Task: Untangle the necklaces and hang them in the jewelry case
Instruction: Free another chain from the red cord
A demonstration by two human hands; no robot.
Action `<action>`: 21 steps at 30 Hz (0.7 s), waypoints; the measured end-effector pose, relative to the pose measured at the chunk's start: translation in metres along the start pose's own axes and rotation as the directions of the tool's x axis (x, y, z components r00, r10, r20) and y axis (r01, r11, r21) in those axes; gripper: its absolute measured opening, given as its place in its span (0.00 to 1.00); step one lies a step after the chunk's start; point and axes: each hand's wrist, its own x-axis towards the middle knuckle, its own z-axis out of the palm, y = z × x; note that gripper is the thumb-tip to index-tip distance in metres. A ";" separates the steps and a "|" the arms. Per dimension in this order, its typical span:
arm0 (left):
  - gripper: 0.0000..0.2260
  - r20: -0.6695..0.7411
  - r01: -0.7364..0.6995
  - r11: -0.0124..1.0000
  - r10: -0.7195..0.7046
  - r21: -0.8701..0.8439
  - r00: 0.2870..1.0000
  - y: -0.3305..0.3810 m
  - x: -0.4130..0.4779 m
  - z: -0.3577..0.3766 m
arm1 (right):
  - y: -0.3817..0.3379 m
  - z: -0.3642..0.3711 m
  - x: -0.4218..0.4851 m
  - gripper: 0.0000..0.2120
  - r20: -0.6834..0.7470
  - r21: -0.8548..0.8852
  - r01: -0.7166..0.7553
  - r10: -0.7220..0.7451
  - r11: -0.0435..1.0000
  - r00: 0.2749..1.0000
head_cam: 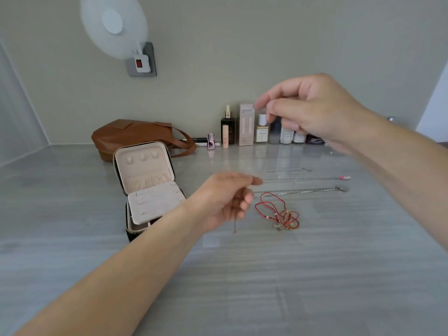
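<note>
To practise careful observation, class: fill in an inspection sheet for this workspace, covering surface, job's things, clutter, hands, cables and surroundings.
Surface: glossy grey tabletop.
Job's things: jewelry case open, lid upright, nothing hung in it; three chains laid straight, side by side; red cord necklace tangled in front of them; thin chain dangling from the left hand.
Clutter: brown bag behind the jewelry case; cosmetic bottles in a row along the wall.
Hands: left hand grips the thin chain; right hand raised, fingertips together, too blurred to tell if it holds anything.
Cables: nothing seen.
Surroundings: wall plain beige; small fan at a wall socket.
</note>
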 end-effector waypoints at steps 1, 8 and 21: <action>0.08 0.033 0.006 0.998 -0.008 0.061 0.999 -0.002 -0.001 0.001 | -0.003 0.000 0.003 0.13 0.005 -0.006 0.012 -0.012 1.000 1.000; 0.08 0.155 -0.087 0.945 0.039 0.316 0.987 -0.009 -0.002 0.020 | -0.022 0.005 0.008 0.13 0.038 0.011 0.072 -0.072 0.997 0.997; 0.04 0.005 -0.128 0.827 0.150 0.547 0.989 -0.016 0.001 0.016 | -0.008 -0.023 -0.017 0.14 0.028 0.077 0.032 -0.034 0.997 0.999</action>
